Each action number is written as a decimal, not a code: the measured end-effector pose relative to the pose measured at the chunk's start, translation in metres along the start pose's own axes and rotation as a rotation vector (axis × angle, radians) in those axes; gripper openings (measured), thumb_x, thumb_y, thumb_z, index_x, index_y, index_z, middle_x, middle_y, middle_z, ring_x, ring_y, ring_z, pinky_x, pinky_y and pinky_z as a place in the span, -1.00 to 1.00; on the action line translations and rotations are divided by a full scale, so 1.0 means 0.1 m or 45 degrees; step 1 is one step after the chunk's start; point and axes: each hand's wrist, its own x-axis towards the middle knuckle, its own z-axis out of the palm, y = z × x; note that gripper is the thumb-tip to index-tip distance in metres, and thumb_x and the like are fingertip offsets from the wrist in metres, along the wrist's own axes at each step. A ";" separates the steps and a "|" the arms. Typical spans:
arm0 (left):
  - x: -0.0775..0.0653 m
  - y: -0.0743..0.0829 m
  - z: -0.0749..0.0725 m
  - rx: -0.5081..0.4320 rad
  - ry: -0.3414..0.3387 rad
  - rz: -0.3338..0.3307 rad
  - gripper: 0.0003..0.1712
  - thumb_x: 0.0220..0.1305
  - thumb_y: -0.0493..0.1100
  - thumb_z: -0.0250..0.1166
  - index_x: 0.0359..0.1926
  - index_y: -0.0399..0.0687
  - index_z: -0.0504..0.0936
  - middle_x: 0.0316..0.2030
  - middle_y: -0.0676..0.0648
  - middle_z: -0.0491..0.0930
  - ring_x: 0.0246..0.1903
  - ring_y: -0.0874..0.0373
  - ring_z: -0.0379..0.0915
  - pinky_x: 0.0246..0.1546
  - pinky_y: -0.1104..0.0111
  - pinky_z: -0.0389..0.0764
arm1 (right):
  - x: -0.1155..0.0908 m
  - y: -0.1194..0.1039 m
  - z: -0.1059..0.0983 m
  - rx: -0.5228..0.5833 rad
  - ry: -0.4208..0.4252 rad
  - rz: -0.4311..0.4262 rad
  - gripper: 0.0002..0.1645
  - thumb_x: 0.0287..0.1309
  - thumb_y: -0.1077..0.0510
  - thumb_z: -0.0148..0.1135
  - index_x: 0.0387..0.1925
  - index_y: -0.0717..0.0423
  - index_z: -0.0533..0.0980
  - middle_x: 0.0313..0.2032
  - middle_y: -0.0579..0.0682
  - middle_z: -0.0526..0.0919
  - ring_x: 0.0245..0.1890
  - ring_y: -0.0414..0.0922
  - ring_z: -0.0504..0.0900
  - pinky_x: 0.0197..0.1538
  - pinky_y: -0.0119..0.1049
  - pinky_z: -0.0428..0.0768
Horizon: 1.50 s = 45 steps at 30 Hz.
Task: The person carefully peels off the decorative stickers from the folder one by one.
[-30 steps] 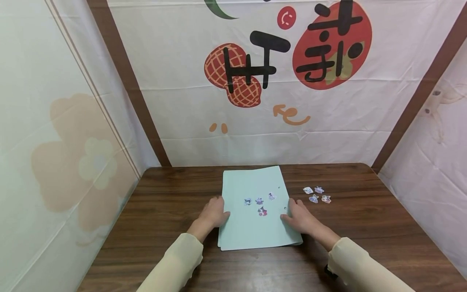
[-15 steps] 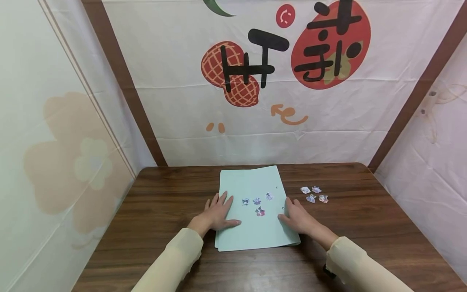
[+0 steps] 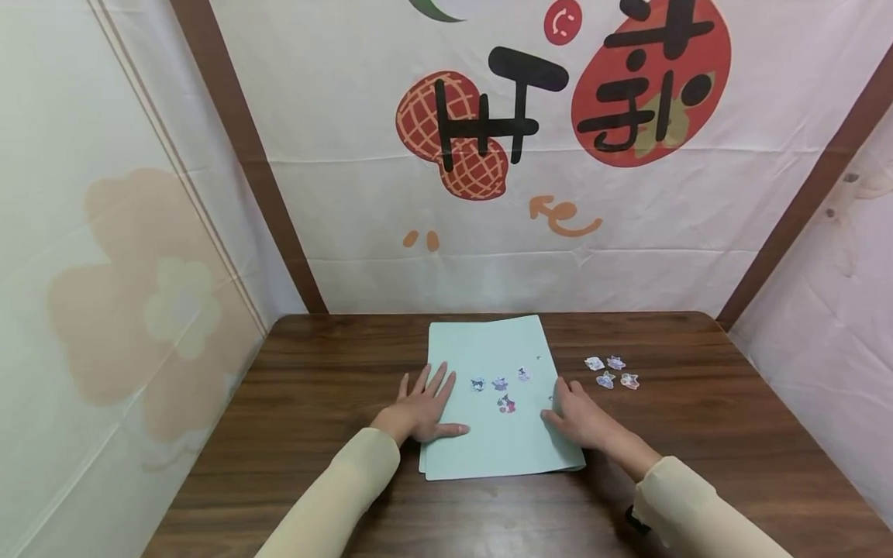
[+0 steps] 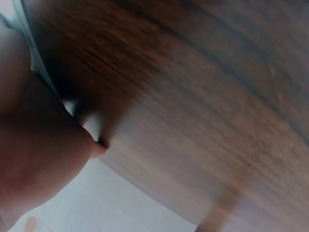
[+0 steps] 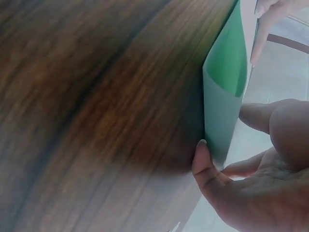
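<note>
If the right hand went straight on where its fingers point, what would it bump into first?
Probably the pale mint-green folded sheet: the right hand grips its curved edge, so pushing on would press into that edge first. How much gap is left inside is hard to tell.

black characters (image 3: 488, 129) up on the backdrop (image 3: 349, 194)!
strokes over a peanut print (image 3: 473, 169), strokes over a red oval (image 3: 700, 58), none surely readable.

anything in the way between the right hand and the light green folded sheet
Nothing visible: the right hand is at the right edge of the light green folded sheet, its fingers touching the fold. Four small stickers lie on the table farther right, not between them.
</note>
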 end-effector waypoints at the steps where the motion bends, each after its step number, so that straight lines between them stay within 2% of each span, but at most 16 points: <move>1: 0.04 -0.02 0.03 0.003 0.001 0.002 0.25 0.29 0.62 0.00 0.66 0.00 -0.23 0.65 -0.10 -0.44 0.60 -0.19 -0.56 0.45 -0.30 -0.43 | 0.00 0.00 -0.02 -0.011 -0.002 0.000 -0.10 0.45 0.12 0.19 0.44 0.66 0.00 0.32 0.70 0.17 0.36 0.43 0.31 0.32 0.25 0.40; 4: 0.11 -0.01 0.07 0.032 -0.003 -0.017 0.28 0.25 0.66 -0.04 0.67 0.04 -0.28 0.64 -0.08 -0.49 0.60 -0.18 -0.61 0.45 -0.30 -0.46 | 0.03 -0.02 -0.10 -0.053 -0.006 0.014 -0.16 0.42 0.09 0.24 0.39 0.63 0.15 0.25 0.64 0.30 0.23 0.34 0.46 0.23 0.21 0.49; 6: 0.15 -0.01 0.09 0.039 -0.013 -0.033 0.27 0.25 0.67 -0.06 0.66 0.05 -0.29 0.64 -0.07 -0.52 0.59 -0.16 -0.63 0.45 -0.29 -0.48 | 0.06 -0.04 -0.16 -0.090 -0.002 0.036 -0.25 0.37 0.07 0.29 0.30 0.58 0.29 0.13 0.52 0.41 0.03 0.22 0.56 0.07 0.13 0.58; 9: 0.16 0.03 0.09 0.045 -0.010 -0.043 0.27 0.26 0.68 -0.09 0.66 0.06 -0.29 0.64 -0.06 -0.52 0.59 -0.15 -0.64 0.46 -0.27 -0.48 | 0.14 -0.05 -0.25 -0.135 0.032 0.044 -0.32 0.30 0.08 0.37 0.20 0.53 0.40 0.02 0.38 0.44 -0.18 0.08 0.56 -0.12 0.03 0.61; 11: 0.15 0.06 0.08 0.047 -0.008 -0.044 0.26 0.26 0.68 -0.10 0.67 0.06 -0.28 0.64 -0.05 -0.51 0.60 -0.14 -0.62 0.47 -0.26 -0.47 | 0.21 -0.03 -0.29 -0.143 0.079 -0.003 -0.34 0.26 0.14 0.39 0.20 0.54 0.42 -0.01 0.35 0.46 -0.21 0.06 0.56 -0.14 0.01 0.61; 15: 0.10 0.13 0.01 0.067 0.000 -0.040 0.23 0.28 0.66 -0.09 0.67 0.06 -0.25 0.65 -0.06 -0.45 0.61 -0.16 -0.55 0.48 -0.26 -0.41 | 0.39 0.03 -0.33 -0.096 0.157 -0.195 -0.38 0.21 0.27 0.39 0.20 0.57 0.44 -0.06 0.33 0.54 -0.16 0.07 0.57 -0.06 0.01 0.60; 18: 0.07 0.16 -0.03 0.090 -0.013 -0.051 0.21 0.31 0.62 -0.05 0.67 0.06 -0.25 0.65 -0.06 -0.45 0.61 -0.16 -0.54 0.49 -0.26 -0.38 | 0.55 0.08 -0.34 -0.033 0.148 -0.312 -0.47 0.19 0.34 0.35 0.15 0.56 0.48 -0.17 0.24 0.58 -0.22 0.03 0.52 -0.10 -0.05 0.55; 21: 0.03 0.19 -0.07 0.118 -0.025 -0.068 0.17 0.35 0.58 -0.04 0.67 0.04 -0.22 0.65 -0.08 -0.42 0.61 -0.15 -0.50 0.50 -0.24 -0.32 | 0.71 0.12 -0.35 0.000 0.083 -0.357 -0.54 0.20 0.35 0.32 0.11 0.52 0.53 -0.24 0.15 0.58 -0.24 -0.02 0.49 -0.11 -0.12 0.51; 25: 0.02 0.18 -0.05 0.127 -0.029 -0.071 0.16 0.35 0.58 -0.05 0.67 0.04 -0.22 0.65 -0.08 -0.41 0.61 -0.15 -0.50 0.50 -0.24 -0.31 | 0.85 0.14 -0.33 0.018 -0.014 -0.347 -0.61 0.22 0.33 0.32 0.06 0.44 0.59 -0.27 0.10 0.58 -0.26 -0.06 0.48 -0.12 -0.16 0.47; 28: 0.03 0.16 -0.02 0.127 -0.043 -0.079 0.16 0.36 0.57 -0.05 0.67 0.06 -0.25 0.65 -0.07 -0.44 0.61 -0.14 -0.54 0.51 -0.22 -0.34 | 0.89 0.12 -0.32 0.049 -0.040 -0.318 -0.63 0.21 0.33 0.33 0.04 0.42 0.59 -0.26 0.11 0.58 -0.25 -0.06 0.47 -0.11 -0.15 0.48; 37: 0.00 0.12 -0.02 0.130 -0.022 -0.080 0.16 0.35 0.59 -0.06 0.67 0.05 -0.20 0.65 -0.08 -0.39 0.61 -0.14 -0.48 0.51 -0.23 -0.30 | 0.97 0.14 -0.27 0.115 -0.052 -0.328 -0.74 0.22 0.34 0.33 -0.06 0.37 0.63 -0.29 0.08 0.59 -0.28 -0.08 0.45 -0.17 -0.21 0.44; 45: 0.05 0.03 0.01 0.094 -0.032 -0.086 0.20 0.31 0.62 -0.06 0.67 0.08 -0.25 0.65 -0.05 -0.46 0.61 -0.13 -0.56 0.50 -0.23 -0.39 | 1.01 0.08 -0.26 0.136 -0.060 -0.298 -0.80 0.26 0.33 0.30 -0.09 0.31 0.65 -0.30 0.04 0.58 -0.26 -0.07 0.46 -0.17 -0.20 0.44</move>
